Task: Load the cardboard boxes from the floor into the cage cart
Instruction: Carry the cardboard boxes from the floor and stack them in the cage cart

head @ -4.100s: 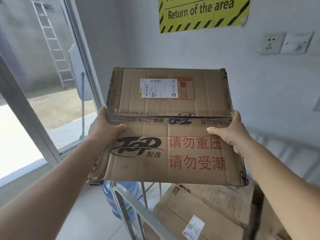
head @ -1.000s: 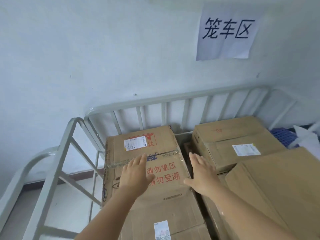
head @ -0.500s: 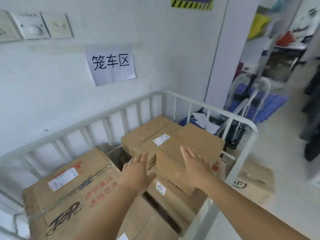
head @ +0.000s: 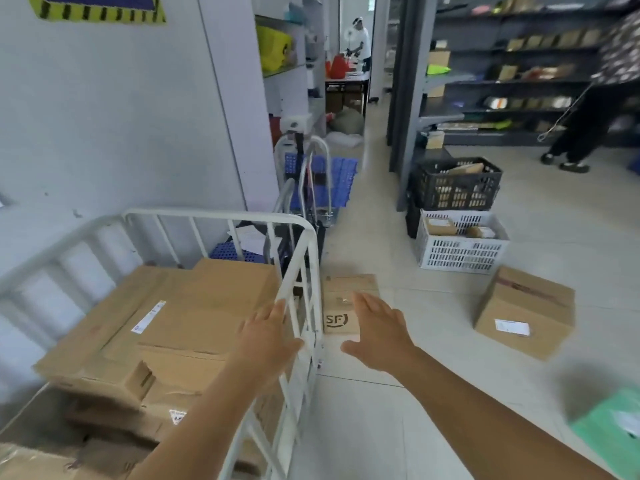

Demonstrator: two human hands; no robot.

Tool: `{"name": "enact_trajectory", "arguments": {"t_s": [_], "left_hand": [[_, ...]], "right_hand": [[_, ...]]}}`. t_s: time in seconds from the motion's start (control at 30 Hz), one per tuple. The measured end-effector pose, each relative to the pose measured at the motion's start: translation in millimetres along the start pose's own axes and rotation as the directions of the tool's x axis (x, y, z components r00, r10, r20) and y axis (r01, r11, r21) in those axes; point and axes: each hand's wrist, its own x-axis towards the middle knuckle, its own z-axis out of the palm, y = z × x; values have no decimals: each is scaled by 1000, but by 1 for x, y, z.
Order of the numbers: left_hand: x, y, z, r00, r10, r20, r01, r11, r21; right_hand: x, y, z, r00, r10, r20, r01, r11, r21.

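Beside the cage cart (head: 301, 271), an SF-marked cardboard box (head: 341, 306) waits on the floor, another box (head: 524, 311) farther right. Both hands, left (head: 268, 336) and right (head: 379, 332), reach out empty, fingers spread. Stacked cartons (head: 156, 323) already crowd the cart; a hasty drop could topple them.

The white-railed cage cart (head: 304, 251) stands against the wall at nine o'clock, stacked with brown cardboard boxes (head: 194, 306) lying flat, one with a white label on top. Just outside its end rail, at twelve o'clock, a small box printed "SF" (head: 341, 317) sits on the pale tiled floor (head: 433, 341). Well apart, at two o'clock, a larger taped box (head: 524, 313) rests on the floor, a white label on its near face.
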Motion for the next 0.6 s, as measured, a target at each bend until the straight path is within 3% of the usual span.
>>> {"name": "enact_trajectory", "arguments": {"t_s": [0.37, 0.6], "left_hand": [[58, 144, 71, 992, 11, 124, -24, 995, 98], [100, 169, 100, 983, -36, 182, 17, 994, 108]], "right_hand": [[-10, 179, -28, 980, 185, 75, -184, 983, -16], [33, 235, -32, 970, 215, 113, -216, 976, -6]]}}
